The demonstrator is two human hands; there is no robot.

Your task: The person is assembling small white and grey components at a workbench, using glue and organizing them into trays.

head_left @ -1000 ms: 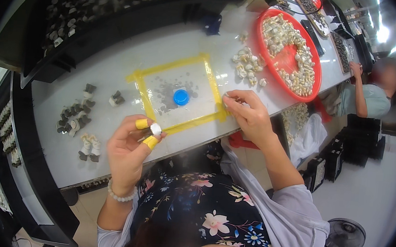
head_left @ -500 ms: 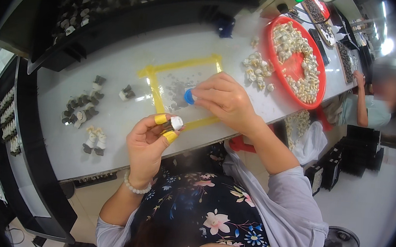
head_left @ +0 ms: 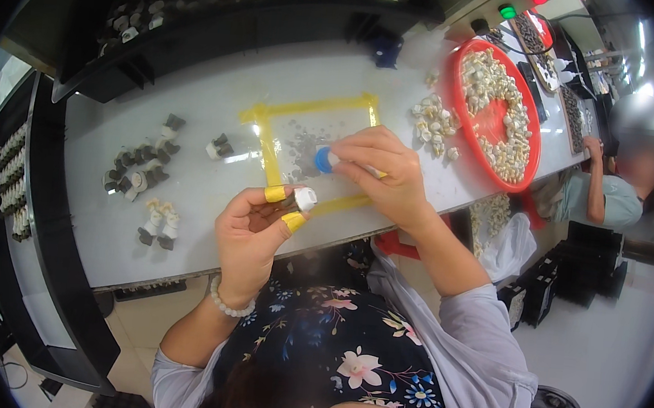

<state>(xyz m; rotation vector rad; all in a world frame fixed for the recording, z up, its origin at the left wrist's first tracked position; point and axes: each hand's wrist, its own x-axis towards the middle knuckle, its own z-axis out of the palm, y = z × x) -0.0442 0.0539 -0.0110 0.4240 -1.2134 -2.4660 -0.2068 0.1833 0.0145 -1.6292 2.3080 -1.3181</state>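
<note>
**Ana:** Hands first, from the head view. What does each one hold?

**Ben:** The left hand (head_left: 249, 236) is raised over the near edge of the worktop (head_left: 217, 115). Its fingers (head_left: 275, 193), two of them in yellow fingertip covers, are closed narrowly on a small cylindrical part (head_left: 304, 199) with a white end and a darker body. The right hand (head_left: 385, 174) is closed on a slim tool with a blue cap (head_left: 323, 160), its capped end pointing towards the part.

**Ana:** Where is the part exactly?

**Ben:** Between the left thumb and forefinger, just off the near side of the yellow taped square (head_left: 312, 151), and close to the blue cap but apart from it.

**Ana:** What could go wrong from here?

**Ben:** In my judgement the grip is the weak point: the part is tiny and round, and the covers look smooth, so a push from the tool could roll it out onto the floor below. A poorly lined-up tool could also slip off the white end.

**Ana:** How does the part look?

**Ben:** Short, stubby, white at one end. Finer detail is too small to tell.

**Ana:** And around it?

**Ben:** Small specks lie inside the taped square, dark and white parts (head_left: 141, 174) sit to the left, and a red tray (head_left: 533, 145) of pale pieces stands to the right. Another person (head_left: 615, 192) works beyond it.
</note>
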